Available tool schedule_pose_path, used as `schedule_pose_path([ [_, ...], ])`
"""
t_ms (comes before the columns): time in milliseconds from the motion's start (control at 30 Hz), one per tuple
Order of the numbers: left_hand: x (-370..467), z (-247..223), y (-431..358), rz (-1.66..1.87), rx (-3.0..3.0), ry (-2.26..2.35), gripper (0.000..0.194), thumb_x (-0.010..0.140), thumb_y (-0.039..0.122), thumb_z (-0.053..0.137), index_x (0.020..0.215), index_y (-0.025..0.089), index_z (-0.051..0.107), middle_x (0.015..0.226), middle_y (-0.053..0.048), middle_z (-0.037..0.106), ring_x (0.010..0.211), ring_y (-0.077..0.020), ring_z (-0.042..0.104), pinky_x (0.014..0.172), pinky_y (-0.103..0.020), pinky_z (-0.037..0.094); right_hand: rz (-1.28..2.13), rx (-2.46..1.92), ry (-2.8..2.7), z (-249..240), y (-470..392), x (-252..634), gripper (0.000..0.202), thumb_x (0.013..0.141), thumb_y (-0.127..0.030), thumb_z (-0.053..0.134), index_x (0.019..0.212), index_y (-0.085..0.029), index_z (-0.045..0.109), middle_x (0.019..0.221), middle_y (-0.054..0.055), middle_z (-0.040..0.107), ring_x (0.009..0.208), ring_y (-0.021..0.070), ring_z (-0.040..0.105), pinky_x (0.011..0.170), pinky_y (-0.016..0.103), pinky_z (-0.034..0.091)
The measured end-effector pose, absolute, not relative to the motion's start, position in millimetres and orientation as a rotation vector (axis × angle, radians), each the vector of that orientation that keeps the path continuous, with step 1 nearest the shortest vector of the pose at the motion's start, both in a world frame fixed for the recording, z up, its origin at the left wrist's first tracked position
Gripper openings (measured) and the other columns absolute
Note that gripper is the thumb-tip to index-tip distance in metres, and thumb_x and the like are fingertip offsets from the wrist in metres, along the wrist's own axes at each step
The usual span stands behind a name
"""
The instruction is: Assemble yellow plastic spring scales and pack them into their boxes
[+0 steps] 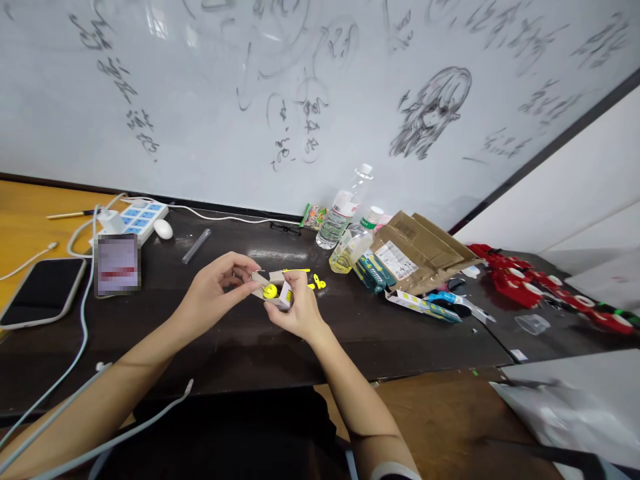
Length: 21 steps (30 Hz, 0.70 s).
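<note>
A small white cardboard box [286, 297] stands open above the dark table, with a round yellow piece [270, 291] showing inside it. My right hand [300, 310] grips the box, its thumb on the near side and its fingers around the right end. At the left end of the box, my left hand [220, 287] pinches the box's edge or flap between thumb and fingers; a thin, pale bit shows at the fingertips. Just beyond my right hand, small yellow plastic parts [319, 282] lie on the table, partly hidden by it.
Two bottles [340, 217] [356, 243], a torn cardboard package [417, 250] and flattened packaging [423, 307] are at the right. Red-and-white pieces [520, 283] lie farther right. Leftward are a power strip [145, 217], a mouse [163, 229], phones [45, 290] and cables [83, 333]. A whiteboard [200, 133] rises behind.
</note>
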<state>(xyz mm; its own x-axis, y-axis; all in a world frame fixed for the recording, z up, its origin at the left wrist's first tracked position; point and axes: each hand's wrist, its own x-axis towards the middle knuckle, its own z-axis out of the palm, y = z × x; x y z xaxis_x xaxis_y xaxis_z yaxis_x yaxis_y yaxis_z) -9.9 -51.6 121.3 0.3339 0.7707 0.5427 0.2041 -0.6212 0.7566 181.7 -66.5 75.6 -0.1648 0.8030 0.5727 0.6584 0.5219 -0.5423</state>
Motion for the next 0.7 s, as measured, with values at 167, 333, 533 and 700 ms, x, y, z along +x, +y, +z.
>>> schedule_pose_path([
  [167, -7.9, 129.7, -54.4, 1.322, 2.280, 0.909, 0.012, 0.085, 0.028, 0.056, 0.085, 0.020, 0.064, 0.097, -0.004, 0.058, 0.090, -0.0161, 0.056, 0.081, -0.032, 0.049, 0.238, -1.201, -1.920, 74.8, -67.7, 178.3, 0.049, 0.070, -0.039, 0.058, 0.110, -0.021, 0.036, 0.090, 0.005, 0.061, 0.071, 0.0211, 0.063, 0.062, 0.032, 0.048],
  [333, -7.8, 137.1, -55.3, 1.027, 2.569, 0.886, 0.017, 0.087, 0.028, 0.051, 0.086, 0.023, 0.068, 0.122, -0.006, 0.053, 0.108, -0.0219, 0.051, 0.095, -0.042, 0.042, 0.332, -1.104, -1.840, 71.0, -66.1, 173.4, 0.054, 0.071, -0.038, 0.059, 0.115, -0.022, 0.031, 0.097, 0.006, 0.059, 0.079, 0.0205, 0.062, 0.067, 0.033, 0.049],
  [533, -5.7, 132.1, -63.1, 1.162, 2.447, 0.864, 0.025, 0.087, 0.028, 0.052, 0.111, 0.023, 0.059, 0.125, -0.008, 0.053, 0.114, -0.0222, 0.051, 0.097, -0.040, 0.043, 0.357, -1.053, -1.787, 70.2, -65.3, 170.3, 0.051, 0.073, -0.041, 0.058, 0.113, -0.022, 0.032, 0.090, 0.004, 0.055, 0.074, 0.0182, 0.058, 0.064, 0.031, 0.048],
  [700, 3.7, 130.9, -66.7, 1.262, 2.394, 0.946, 0.011, 0.083, 0.028, 0.058, 0.088, 0.020, 0.062, 0.121, -0.008, 0.054, 0.110, -0.0223, 0.054, 0.093, -0.038, 0.046, 0.241, -1.102, -1.805, 74.3, -67.2, 163.8, 0.049, 0.072, -0.038, 0.056, 0.112, -0.020, 0.035, 0.084, 0.004, 0.057, 0.068, 0.0192, 0.059, 0.060, 0.030, 0.047],
])
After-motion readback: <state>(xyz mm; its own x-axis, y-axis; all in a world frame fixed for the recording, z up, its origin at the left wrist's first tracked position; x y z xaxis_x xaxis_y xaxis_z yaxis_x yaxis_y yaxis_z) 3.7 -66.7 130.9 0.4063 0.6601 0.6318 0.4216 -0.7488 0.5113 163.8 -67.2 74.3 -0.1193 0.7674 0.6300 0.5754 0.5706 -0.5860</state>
